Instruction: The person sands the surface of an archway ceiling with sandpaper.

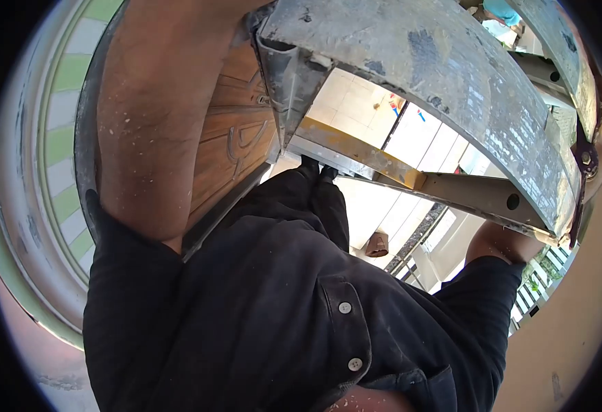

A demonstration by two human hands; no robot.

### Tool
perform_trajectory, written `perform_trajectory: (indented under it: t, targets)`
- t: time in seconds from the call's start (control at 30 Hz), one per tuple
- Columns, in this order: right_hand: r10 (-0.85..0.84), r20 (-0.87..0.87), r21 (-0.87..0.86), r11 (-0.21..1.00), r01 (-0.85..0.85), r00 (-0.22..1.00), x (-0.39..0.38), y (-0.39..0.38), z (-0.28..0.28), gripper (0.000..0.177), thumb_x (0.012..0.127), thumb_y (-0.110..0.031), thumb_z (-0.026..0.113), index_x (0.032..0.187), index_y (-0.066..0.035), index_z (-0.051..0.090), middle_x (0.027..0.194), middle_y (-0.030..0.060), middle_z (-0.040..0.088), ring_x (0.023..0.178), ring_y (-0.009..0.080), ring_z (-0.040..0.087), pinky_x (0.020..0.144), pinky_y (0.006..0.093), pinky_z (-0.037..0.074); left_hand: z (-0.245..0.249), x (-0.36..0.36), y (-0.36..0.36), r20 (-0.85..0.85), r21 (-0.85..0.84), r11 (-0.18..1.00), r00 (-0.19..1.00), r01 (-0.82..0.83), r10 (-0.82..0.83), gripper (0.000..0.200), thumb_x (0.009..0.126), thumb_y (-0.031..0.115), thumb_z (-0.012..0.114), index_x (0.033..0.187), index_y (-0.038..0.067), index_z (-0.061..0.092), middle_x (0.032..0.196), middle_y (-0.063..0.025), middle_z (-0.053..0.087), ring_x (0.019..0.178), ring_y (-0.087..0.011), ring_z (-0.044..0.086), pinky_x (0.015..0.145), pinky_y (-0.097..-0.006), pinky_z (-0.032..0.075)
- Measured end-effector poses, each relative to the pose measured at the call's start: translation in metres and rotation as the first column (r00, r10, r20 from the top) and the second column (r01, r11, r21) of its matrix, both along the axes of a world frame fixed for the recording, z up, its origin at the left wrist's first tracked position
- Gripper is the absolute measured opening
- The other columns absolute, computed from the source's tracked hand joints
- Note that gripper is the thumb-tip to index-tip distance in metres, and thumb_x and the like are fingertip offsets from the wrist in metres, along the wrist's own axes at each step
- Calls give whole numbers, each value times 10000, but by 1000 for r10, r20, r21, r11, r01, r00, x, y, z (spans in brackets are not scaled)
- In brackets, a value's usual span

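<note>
A paint-spattered grey metal platform (411, 48) curves across the upper part of the view, in front of my chest. Below it run a yellow-stained metal bar (362, 152) and a grey bar with a round hole (486, 196). A dark bolted hinge (586, 159) sits at the platform's right end. My left forearm, dusted with pale specks, reaches up past the top edge, and its hand is out of view. My right arm goes behind the metal frame on the right, where its hand cannot be made out.
A carved wooden door (242, 141) stands left of the frame. Green and white trim (60, 144) curves along the far left. Far below, a brown pot-like object (377, 244) stands on the tiled floor (356, 103). A white railing (524, 295) shows at the lower right beside a tan wall (569, 329).
</note>
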State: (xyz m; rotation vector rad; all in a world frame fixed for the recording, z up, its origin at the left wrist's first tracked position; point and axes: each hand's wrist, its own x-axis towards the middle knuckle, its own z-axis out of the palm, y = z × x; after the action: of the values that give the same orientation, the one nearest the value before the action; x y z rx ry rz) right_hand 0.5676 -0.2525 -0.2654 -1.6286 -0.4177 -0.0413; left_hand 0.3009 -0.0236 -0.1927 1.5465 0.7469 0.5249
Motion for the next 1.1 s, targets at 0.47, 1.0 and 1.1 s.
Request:
perform_trajectory:
  t: [0.47,1.0,1.1]
  targets:
    - [-55,93,108,993,45,994,-18,-37,-63,609,1041,-456,433,1364,38,579,1305,192,634,1172,294,627,1035,422,482,-55,-34,-20,335,-216,843,773,-493,539,549,1008,489,608,1187,-30,615,921,-90,644,817,-176,623,725,-313,516]
    - [-254,267,256,949,186,930,-76,-87,-191,619,1056,-453,389,1386,41,561,1329,207,626,1195,313,621,1048,445,475,-329,-107,-22,539,94,976,814,199,-218,844,912,729,583,1263,-37,536,922,-106,634,821,-190,627,728,-319,523]
    - [-328,277,265,930,256,903,-96,-107,-224,620,1059,-453,381,1390,41,558,1333,209,625,1199,317,620,1050,449,474,-344,-102,-17,699,144,893,595,427,-398,907,886,773,571,1306,-29,531,985,-128,647,844,-210,645,761,-315,538]
